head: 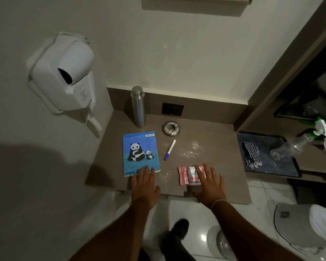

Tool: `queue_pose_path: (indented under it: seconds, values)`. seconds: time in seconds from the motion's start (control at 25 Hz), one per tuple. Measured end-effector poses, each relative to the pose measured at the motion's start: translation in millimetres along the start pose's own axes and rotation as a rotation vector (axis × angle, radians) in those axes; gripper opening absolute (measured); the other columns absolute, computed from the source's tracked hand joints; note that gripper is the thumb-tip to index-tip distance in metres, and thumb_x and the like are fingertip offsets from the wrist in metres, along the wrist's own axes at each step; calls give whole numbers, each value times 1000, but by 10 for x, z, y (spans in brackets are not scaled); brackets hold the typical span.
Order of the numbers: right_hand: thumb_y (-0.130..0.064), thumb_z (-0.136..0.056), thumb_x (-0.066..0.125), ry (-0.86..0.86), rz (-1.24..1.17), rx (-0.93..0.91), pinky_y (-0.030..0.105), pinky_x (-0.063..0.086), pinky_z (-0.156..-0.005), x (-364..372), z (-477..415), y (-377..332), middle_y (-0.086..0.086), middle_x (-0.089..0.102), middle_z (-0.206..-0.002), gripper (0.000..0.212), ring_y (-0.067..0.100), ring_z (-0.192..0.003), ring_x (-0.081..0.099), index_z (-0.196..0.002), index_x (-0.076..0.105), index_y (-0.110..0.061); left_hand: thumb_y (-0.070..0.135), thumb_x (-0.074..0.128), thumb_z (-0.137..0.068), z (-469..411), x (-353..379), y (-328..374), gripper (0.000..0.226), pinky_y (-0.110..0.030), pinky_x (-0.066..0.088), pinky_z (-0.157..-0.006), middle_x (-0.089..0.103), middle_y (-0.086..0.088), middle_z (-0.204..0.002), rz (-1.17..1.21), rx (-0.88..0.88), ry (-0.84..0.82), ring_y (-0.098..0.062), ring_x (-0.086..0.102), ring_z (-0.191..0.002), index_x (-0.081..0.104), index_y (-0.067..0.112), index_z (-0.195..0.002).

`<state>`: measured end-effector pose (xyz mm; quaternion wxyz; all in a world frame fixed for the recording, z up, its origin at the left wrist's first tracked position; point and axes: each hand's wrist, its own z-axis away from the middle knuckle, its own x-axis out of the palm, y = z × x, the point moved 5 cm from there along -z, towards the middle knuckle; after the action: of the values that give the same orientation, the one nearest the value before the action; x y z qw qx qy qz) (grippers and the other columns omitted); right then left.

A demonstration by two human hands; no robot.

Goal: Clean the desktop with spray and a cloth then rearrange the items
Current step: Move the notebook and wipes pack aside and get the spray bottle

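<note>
The brown desktop (pixel 215 140) carries a blue panda notebook (pixel 140 153), a blue-capped marker (pixel 169 149), a pink wipes packet (pixel 188 176), a steel bottle (pixel 138 107) and a metal ashtray (pixel 171 128). White powder (pixel 193 150) is scattered right of the marker. My left hand (pixel 144 185) lies flat and open, fingertips on the notebook's lower edge. My right hand (pixel 209 182) lies flat and open, fingers over the packet's right part. A clear spray bottle (pixel 299 146) and a checked cloth (pixel 251 154) lie on a dark tray (pixel 282 171) at the right.
A white hair dryer (pixel 68 76) hangs on the left wall with a coiled cord. A black socket plate (pixel 172 109) sits in the back panel. A lower shelf holds the tray. White floor tiles and a toilet (pixel 309 225) lie below right.
</note>
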<state>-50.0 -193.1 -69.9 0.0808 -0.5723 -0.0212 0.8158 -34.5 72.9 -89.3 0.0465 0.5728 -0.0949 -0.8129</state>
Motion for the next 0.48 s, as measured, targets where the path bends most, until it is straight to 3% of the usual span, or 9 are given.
queue_pose_path:
  seconds: [0.2, 0.36, 0.48]
  values:
    - [-79, -76, 69, -120, -50, -69, 60, 10, -128, -39, -562, 80, -2, 5, -177, 118, 28, -164, 7, -167, 2, -42, 44, 43, -105, -243, -127, -69, 77, -55, 6, -134, 4, -8, -178, -89, 54, -38, -30, 2, -166, 4, 23, -168]
    - [-73, -59, 82, -260, -40, -182, 60, 17, -125, 43, -950, 58, -2, 23, -169, 126, 29, -158, 21, -162, 12, -50, 45, 33, -110, -542, -174, -89, 70, -53, -4, -133, -3, -8, -178, -146, 56, -172, -29, -4, -166, 2, 22, -168]
    - [-66, -59, 84, -300, 66, -209, 57, 18, -126, 148, -1039, 62, 0, 25, -168, 127, 31, -155, 25, -163, 13, -48, 45, 39, -109, -753, -205, -52, 76, -55, -5, -133, -9, -8, -178, -174, 70, -315, -30, -8, -165, -2, 20, -168]
